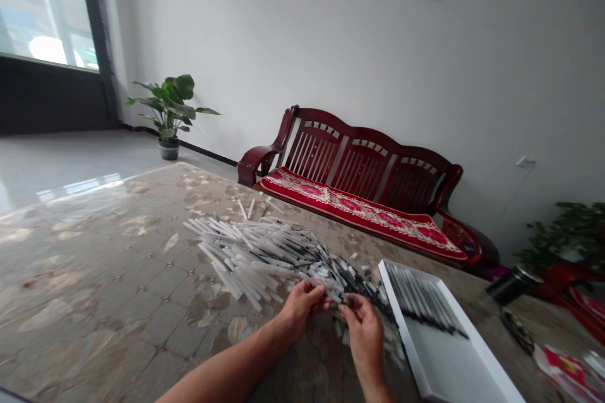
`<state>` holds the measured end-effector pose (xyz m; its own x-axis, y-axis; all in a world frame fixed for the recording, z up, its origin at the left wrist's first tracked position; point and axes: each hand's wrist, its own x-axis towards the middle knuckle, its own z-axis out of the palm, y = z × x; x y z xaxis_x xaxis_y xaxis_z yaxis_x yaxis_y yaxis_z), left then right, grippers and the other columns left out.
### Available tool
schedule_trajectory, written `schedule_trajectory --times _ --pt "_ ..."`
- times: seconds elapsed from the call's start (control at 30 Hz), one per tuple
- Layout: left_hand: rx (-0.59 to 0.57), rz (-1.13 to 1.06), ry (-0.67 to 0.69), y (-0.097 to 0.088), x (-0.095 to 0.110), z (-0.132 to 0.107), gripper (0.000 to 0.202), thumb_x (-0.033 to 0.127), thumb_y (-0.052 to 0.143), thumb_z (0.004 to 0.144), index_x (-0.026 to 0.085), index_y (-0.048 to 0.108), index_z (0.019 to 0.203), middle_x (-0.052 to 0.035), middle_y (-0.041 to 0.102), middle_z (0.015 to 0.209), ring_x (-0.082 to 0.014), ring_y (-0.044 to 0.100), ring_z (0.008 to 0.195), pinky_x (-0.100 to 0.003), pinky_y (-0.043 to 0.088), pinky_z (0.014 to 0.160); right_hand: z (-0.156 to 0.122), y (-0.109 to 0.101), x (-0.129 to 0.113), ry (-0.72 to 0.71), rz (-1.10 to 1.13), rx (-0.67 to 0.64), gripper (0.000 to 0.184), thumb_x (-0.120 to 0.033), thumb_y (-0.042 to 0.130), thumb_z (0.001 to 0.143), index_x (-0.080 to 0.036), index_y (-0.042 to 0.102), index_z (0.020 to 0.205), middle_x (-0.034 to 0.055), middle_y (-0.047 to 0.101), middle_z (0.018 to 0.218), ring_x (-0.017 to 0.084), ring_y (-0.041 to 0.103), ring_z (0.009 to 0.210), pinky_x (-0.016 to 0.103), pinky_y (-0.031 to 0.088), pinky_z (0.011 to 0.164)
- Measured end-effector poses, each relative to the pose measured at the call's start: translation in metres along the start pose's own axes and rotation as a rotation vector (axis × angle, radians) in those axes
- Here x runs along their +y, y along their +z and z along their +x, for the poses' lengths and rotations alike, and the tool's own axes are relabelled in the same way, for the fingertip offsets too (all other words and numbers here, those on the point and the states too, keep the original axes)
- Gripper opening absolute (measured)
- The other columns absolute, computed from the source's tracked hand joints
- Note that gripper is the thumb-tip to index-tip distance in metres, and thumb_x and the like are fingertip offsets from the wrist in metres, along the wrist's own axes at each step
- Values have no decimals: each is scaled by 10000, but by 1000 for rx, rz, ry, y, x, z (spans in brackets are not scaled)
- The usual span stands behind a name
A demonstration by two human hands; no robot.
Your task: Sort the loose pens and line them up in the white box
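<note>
Nearby, pale tubes leftward; rightward, white tray, then black cylinder.

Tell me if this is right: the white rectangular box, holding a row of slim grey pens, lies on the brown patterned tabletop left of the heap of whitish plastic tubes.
Not left: the head view shows the white rectangular box to the right of the heap of whitish plastic tubes. It does hold a row of slim grey pens, on the brown patterned tabletop.

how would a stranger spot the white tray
Find the table in front of the red wooden bench. Just right of the person's right hand lies the tray, the only shallow white box there, with pens lined up in its far half.
</note>
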<state>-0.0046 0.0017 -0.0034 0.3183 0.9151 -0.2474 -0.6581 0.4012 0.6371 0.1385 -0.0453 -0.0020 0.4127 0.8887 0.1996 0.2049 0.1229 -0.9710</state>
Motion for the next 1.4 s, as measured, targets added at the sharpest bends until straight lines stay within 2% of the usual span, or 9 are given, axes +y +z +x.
schedule_trajectory --times 0.23,0.5,0.57,0.7,0.83,0.9,1.07,1.27,1.4 --pt "14 -21 2 2 0 -3 452 369 920 487 145 613 731 11 676 645 -132 659 607 -242 531 623 2 -10 -2 -154 -316 -74 320 -482 602 803 -190 688 903 91 738 868 220 692 752 312 564 683" --pt "-3 -9 37 3 -6 -2 527 442 925 421 141 608 715 13 663 611 -122 629 550 -250 515 593 -1 -12 -9 -414 -653 -101 448 -553 362 953 -229 638 813 96 706 811 223 668 755 311 490 683" --pt "-8 9 44 5 -7 -2 524 453 920 427 140 610 711 10 664 607 -120 622 537 -250 509 584 -1 -11 -10 -383 -652 -99 478 -576 345 950 -236 629 768 85 694 741 219 655 691 302 475 632" --pt "5 7 50 5 -6 -3 513 441 922 422 144 611 701 13 660 609 -124 623 546 -253 509 591 -1 -9 -14 -171 -534 -149 520 -616 322 927 -247 592 678 27 617 561 191 575 485 289 436 479" --pt "6 -9 28 4 -5 -4 472 403 917 463 146 618 722 6 666 634 -133 636 579 -263 517 624 -4 -8 -19 -196 -493 -156 464 -627 392 891 -241 626 782 28 665 655 195 603 577 287 474 546" --pt "-13 -3 29 4 -5 -4 461 401 913 474 148 614 718 6 660 627 -137 636 583 -262 512 615 -5 -7 -17 -199 -487 -162 463 -650 421 867 -246 611 746 28 667 659 196 601 588 284 470 541" --pt "-19 18 36 4 -5 -3 494 423 915 445 148 603 711 -1 666 638 -139 633 578 -249 489 573 -5 -8 -6 47 -393 -225 564 -699 335 875 -246 575 638 25 603 556 191 554 448 288 418 390" --pt "-7 38 23 4 -4 -3 493 440 907 455 149 603 711 4 660 624 -134 629 577 -254 500 587 -3 -8 -5 -118 -409 -182 444 -642 469 853 -241 625 743 4 630 594 182 575 516 274 455 476" --pt "-7 42 22 4 -5 -3 485 430 907 458 152 603 714 5 663 627 -138 632 577 -254 498 580 -2 -7 -5 35 -362 -199 545 -685 372 867 -244 565 610 20 586 521 185 534 421 283 399 371"
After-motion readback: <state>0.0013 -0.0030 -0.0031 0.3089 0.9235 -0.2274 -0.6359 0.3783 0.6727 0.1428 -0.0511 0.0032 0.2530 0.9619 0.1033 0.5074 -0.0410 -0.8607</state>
